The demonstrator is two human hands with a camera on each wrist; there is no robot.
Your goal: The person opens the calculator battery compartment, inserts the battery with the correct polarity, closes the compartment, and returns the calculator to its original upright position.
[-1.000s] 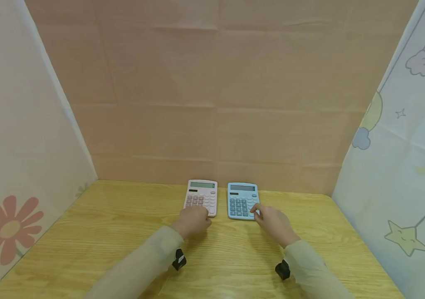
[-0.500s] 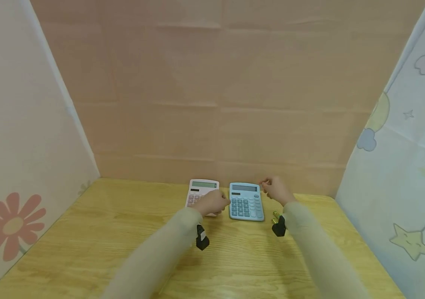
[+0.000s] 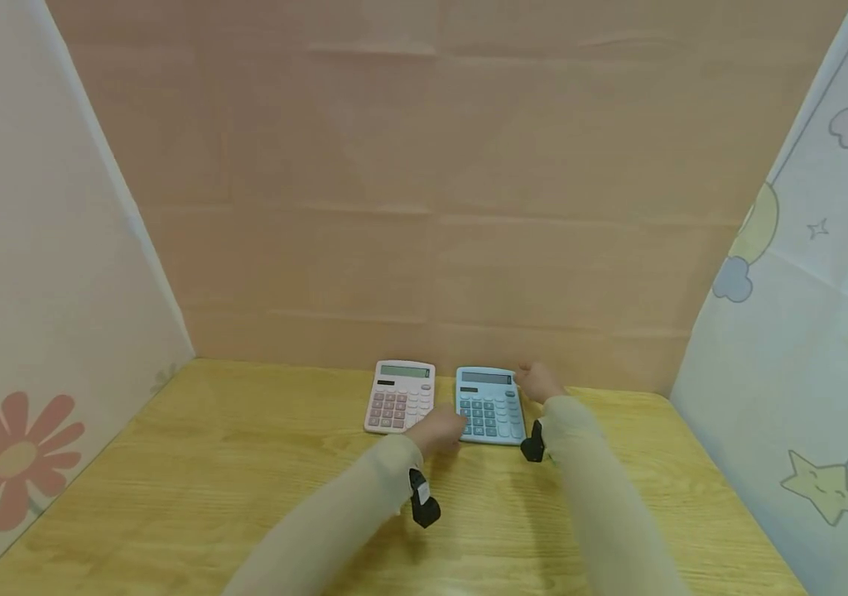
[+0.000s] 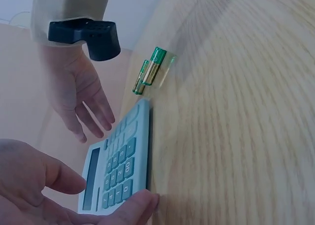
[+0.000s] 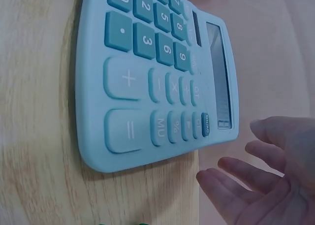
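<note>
A light blue calculator (image 3: pixel 490 406) lies face up on the wooden table near the back wall. My left hand (image 3: pixel 439 429) is at its lower left corner; in the left wrist view the left fingers (image 4: pixel 133 208) are extended along that side, right at the edge. Beside the display's upper right corner is my right hand (image 3: pixel 539 382), its fingers (image 5: pixel 246 173) spread and loosely bent with nothing between them in the right wrist view. To the left stands apart a pink calculator (image 3: pixel 398 397), partly overlapped by my left hand.
Two green and gold batteries (image 4: pixel 154 66) lie on the table right of the blue calculator, mostly hidden behind my right wrist in the head view. A brown paper-like backdrop (image 3: pixel 424 207) rises behind the table (image 3: pixel 260 447), with printed white sheets (image 3: pixel 826 331) on both sides.
My right hand has gone from the blue calculator's lower keys up to its top right corner. The left hand has shifted right, from the pink calculator to the blue one's left edge.
</note>
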